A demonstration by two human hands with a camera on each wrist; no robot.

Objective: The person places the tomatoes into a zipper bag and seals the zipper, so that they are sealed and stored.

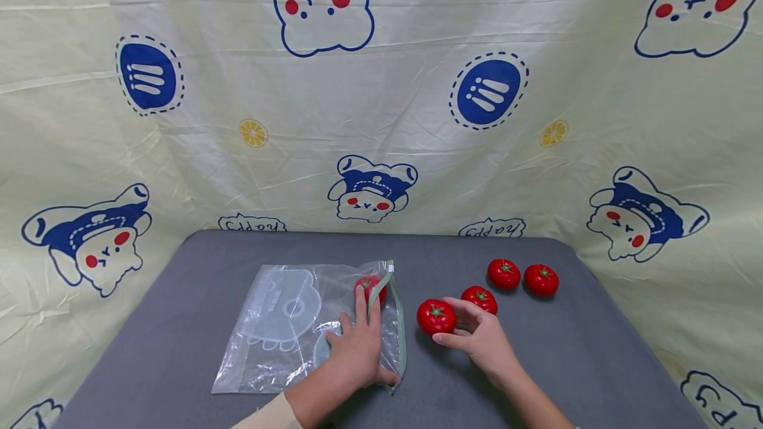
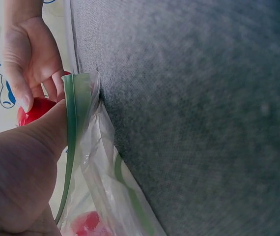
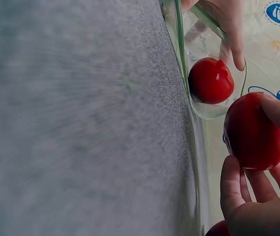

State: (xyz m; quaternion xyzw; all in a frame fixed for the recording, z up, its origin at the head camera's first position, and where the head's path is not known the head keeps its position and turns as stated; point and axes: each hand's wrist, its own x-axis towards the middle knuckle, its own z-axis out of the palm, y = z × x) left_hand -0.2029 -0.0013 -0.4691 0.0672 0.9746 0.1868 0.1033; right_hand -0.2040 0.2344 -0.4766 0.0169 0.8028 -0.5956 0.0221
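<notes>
A clear zip bag (image 1: 262,349) with a green-edged mouth lies flat on the table, its mouth to the right. One red tomato (image 3: 211,81) sits inside, just within the mouth. My left hand (image 1: 357,346) is at the mouth with fingers spread and fairly straight, thumb near the lower edge, parting the two sides. To the right of the mouth, my right hand (image 1: 483,339) grips another red tomato (image 1: 436,317) between thumb and fingers. In the right wrist view this tomato (image 3: 255,132) appears close up, apart from the bag.
Behind my right hand is a third tomato (image 1: 479,298), partly hidden by the fingers. Farther back right stand two more tomatoes (image 1: 503,274). The grey table (image 1: 179,323) meets a patterned cloth (image 1: 405,104) hanging behind and at the sides.
</notes>
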